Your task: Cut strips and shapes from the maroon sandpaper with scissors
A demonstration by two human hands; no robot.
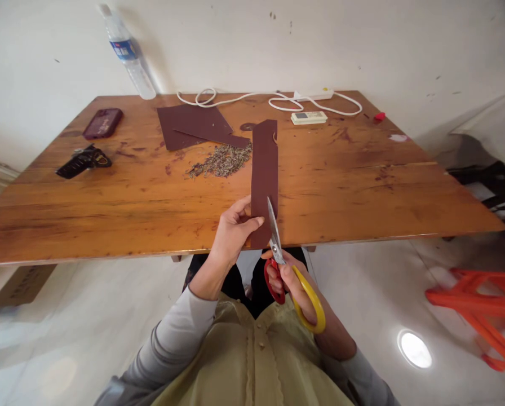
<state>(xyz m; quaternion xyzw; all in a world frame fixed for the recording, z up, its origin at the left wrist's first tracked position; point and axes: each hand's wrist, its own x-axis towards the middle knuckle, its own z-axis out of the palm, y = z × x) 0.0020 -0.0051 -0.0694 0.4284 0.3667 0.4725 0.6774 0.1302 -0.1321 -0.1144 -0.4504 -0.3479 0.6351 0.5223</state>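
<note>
My left hand (234,230) pinches a long dark maroon paper strip (264,169) near its lower end, thumb on top. The strip stands out over the table's front edge, and a thin curl hangs at its upper right side. In my right hand (292,282) are scissors (275,237) with one red and one yellow handle. Their blades lie along the strip's lower right edge, pointing away from me. Beyond the strip sits a heap of small dark shreds (225,160). Behind it lie a larger maroon sheet (193,121) and a narrow maroon piece (231,138).
On the wooden table (151,214) are a phone (103,123), a black clip-like object (83,160), a plastic bottle (128,56), a white power strip (315,94) with its cable, and a remote (309,118). An orange stool (481,304) stands right; a cardboard box (24,285) lies left below.
</note>
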